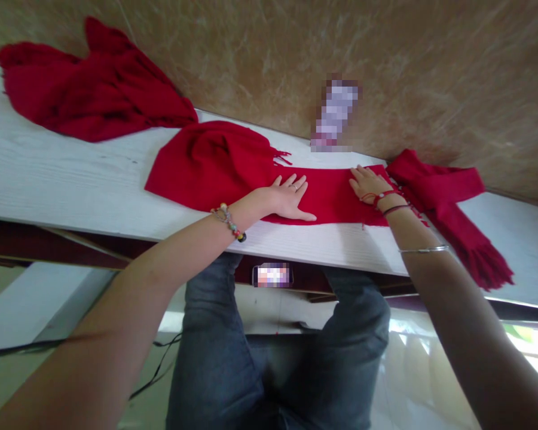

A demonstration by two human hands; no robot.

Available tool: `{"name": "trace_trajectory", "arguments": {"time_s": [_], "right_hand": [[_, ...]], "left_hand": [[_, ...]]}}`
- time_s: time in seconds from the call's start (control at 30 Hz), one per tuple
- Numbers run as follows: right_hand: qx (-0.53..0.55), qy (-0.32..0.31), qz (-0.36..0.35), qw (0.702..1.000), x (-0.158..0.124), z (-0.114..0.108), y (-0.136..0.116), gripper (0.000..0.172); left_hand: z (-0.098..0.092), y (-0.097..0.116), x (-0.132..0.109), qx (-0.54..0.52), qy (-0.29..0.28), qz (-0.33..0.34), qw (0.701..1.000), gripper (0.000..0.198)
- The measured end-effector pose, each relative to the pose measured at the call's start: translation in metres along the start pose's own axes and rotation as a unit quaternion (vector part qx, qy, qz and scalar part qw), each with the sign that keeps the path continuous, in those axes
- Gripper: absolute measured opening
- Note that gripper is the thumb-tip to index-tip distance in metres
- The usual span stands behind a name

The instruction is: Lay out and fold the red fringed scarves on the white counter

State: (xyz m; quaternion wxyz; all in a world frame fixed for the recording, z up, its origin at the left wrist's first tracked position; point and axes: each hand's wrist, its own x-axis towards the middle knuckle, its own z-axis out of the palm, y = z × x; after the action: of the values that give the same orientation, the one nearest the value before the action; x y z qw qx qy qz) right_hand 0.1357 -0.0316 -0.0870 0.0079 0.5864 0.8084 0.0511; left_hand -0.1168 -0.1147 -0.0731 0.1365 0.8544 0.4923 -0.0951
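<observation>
A red fringed scarf lies along the white table, flat on its right part and bunched up on its left. My left hand rests on the flat part with the fingers spread, close to the bunched cloth. Near the fringed right end, my right hand lies palm down on the same scarf, fingers stretched out. Just beyond it, a folded red scarf crosses over itself, its fringe toward the table's front edge. Another red cloth sits in a loose heap at the far left.
The narrow white table runs along a brown marbled wall. A blurred rectangular item stands against the wall. Below the table edge, a blurred phone-like screen sits above my knees. A black cable hangs at the lower left.
</observation>
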Motion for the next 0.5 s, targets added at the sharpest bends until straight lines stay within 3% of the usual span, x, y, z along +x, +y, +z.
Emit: {"name": "trace_trajectory", "arguments": {"time_s": [0.1,0.2,0.3,0.5], "right_hand": [[0.016,0.018,0.048,0.999,-0.007,-0.01,0.004,0.057],[0.032,0.063,-0.024,0.997,-0.015,-0.015,-0.018,0.057],[0.06,0.047,-0.109,0.991,-0.017,-0.009,-0.047,0.057],[0.072,0.013,-0.117,0.99,-0.016,0.012,-0.069,0.052]], "left_hand": [[0.001,-0.001,0.003,-0.005,0.003,0.003,1.0,0.105],[0.003,-0.002,0.005,-0.007,0.007,0.004,1.0,0.104],[0.003,-0.001,0.005,-0.001,0.006,0.0,1.0,0.103],[-0.001,0.001,0.001,0.003,-0.007,-0.006,1.0,0.101]]}}
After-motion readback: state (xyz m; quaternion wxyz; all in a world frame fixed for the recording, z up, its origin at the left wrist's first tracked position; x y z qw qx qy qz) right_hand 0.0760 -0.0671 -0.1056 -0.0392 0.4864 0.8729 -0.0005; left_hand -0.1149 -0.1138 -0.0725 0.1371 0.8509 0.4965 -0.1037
